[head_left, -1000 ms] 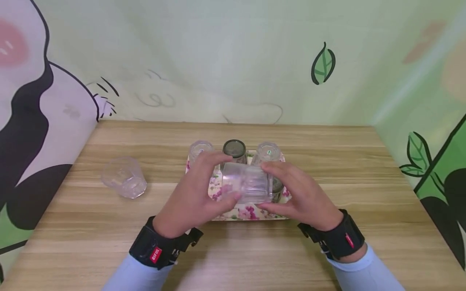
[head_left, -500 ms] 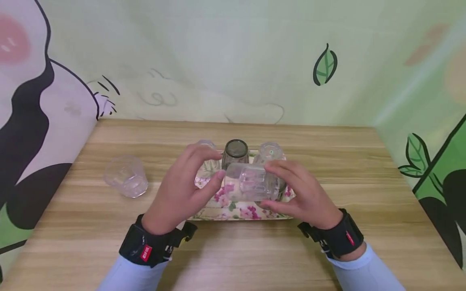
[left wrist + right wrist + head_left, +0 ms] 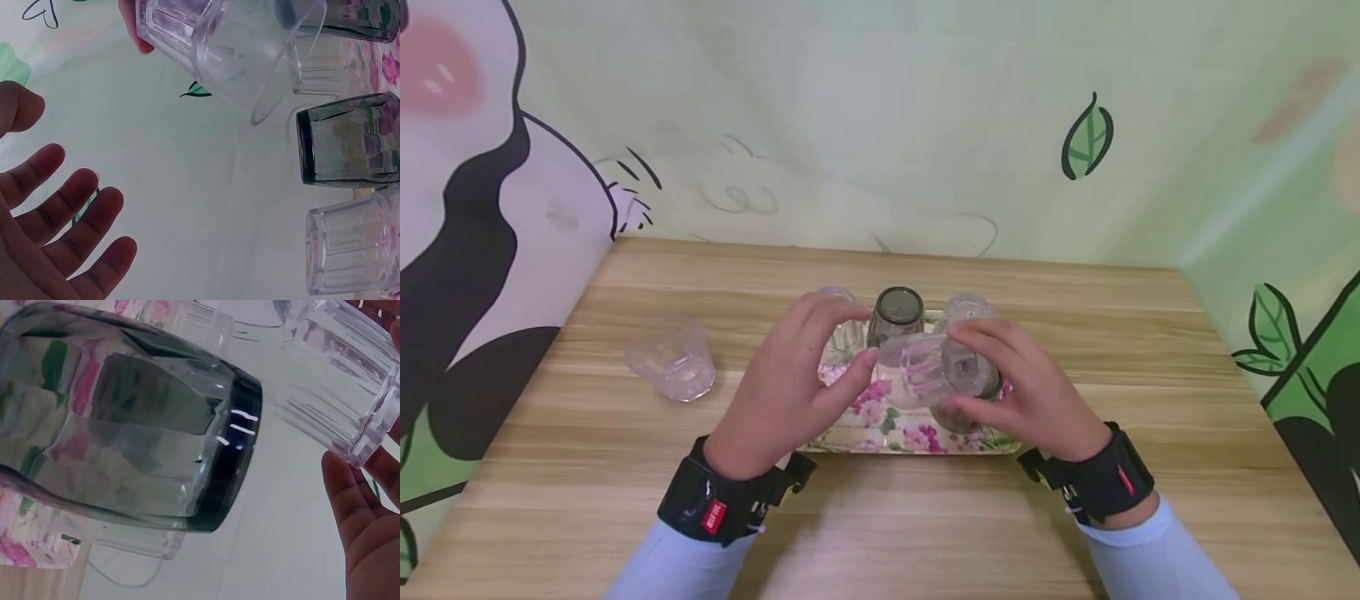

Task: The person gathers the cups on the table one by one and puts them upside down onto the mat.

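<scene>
My right hand (image 3: pixel 1033 387) grips a clear drinking glass (image 3: pixel 917 371) near its base, fingers on one side and thumb on the other. The glass hangs sideways above the floral tray (image 3: pixel 850 442), its mouth to the left. Facing that mouth, my left hand (image 3: pixel 793 383) holds nothing; its fingers are spread and slightly bent, and the left wrist view shows them apart from the glass. On the tray, upside down, stand a dark grey glass (image 3: pixel 899 310) at the back middle, clear glasses at the back left (image 3: pixel 846 337) and back right (image 3: pixel 967 307), and another grey glass (image 3: pixel 137 419), partly hidden.
Another clear glass (image 3: pixel 673 358) stands mouth up on the wooden table (image 3: pixel 910 533), left of the tray. A printed cloth wall (image 3: pixel 865 125) closes off the back and sides of the table.
My left hand has let go of the glass's mouth end and drawn back. The right hand keeps hold of the glass, whose base has turned more toward the head camera.
</scene>
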{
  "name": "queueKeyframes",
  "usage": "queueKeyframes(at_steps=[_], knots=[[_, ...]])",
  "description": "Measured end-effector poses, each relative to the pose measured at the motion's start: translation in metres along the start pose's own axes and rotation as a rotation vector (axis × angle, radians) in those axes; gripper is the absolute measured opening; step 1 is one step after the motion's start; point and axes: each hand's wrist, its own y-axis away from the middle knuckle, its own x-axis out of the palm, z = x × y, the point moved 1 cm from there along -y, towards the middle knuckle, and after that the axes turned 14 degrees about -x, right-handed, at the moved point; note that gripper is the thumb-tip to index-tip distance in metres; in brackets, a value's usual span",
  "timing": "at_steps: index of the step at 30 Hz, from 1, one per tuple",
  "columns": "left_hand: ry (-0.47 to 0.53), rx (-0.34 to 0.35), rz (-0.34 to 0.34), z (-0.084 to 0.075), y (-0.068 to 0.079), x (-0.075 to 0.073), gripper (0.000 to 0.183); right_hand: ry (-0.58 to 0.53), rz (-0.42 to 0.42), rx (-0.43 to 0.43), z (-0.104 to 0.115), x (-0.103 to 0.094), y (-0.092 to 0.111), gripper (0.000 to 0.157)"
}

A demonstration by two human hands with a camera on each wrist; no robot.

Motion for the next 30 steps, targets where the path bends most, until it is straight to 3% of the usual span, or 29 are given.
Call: queueKeyframes(at_steps=[9,17,24,30], knots=[[0.004,0.004,-0.01,0.003,0.001,-0.001,0.042,0.027,0.14,0.018,0.003,0.004,-0.018,0.07],[0.022,-0.057,0.009,0.005,0.005,-0.001,0.055,-0.024,0.231,0.025,-0.002,0.016,-0.025,0.059],[0.015,-0.053,0.015,0.004,0.002,-0.001,0.054,-0.018,0.253,-0.013,-0.001,0.023,-0.033,0.06],[0.008,-0.061,0.025,0.002,0.001,-0.002,0.053,0.003,0.287,0.003,-0.003,0.028,-0.038,0.056]])
